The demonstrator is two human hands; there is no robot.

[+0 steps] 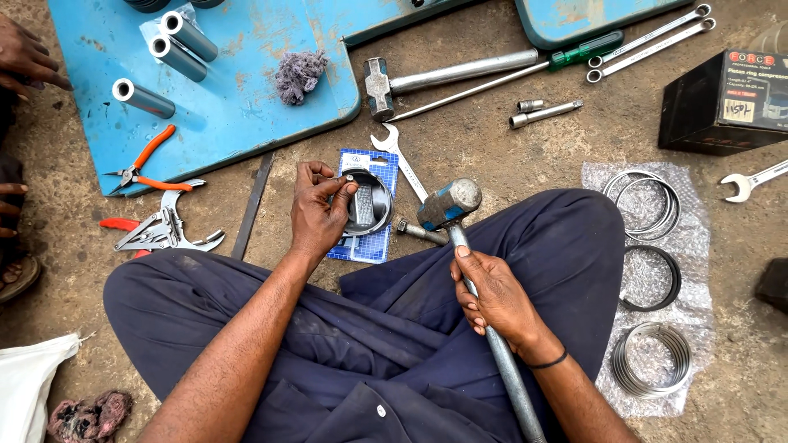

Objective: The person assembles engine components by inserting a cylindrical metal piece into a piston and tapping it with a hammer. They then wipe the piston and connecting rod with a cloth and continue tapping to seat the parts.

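I sit cross-legged on the ground in dark blue trousers. My left hand point(318, 212) grips a round metal piston point(371, 203) that rests on a small blue checkered card point(379, 244). My right hand point(497, 297) is closed on the steel handle of a hammer point(450, 203); its head hovers just right of the piston. A bolt point(420, 232) lies under the hammer head. An open-end spanner point(396, 152) lies beyond the piston.
A blue metal panel point(238, 107) holds steel pins point(182, 45), a rag point(299, 72) and orange pliers point(148, 168). Ring pliers point(164, 231) lie beside it. A second hammer point(447, 75), screwdriver point(525, 70), spanners point(648, 41), black box point(726, 98) and piston rings on bubble wrap point(652, 279) surround me. Another person's hand point(25, 57) is at left.
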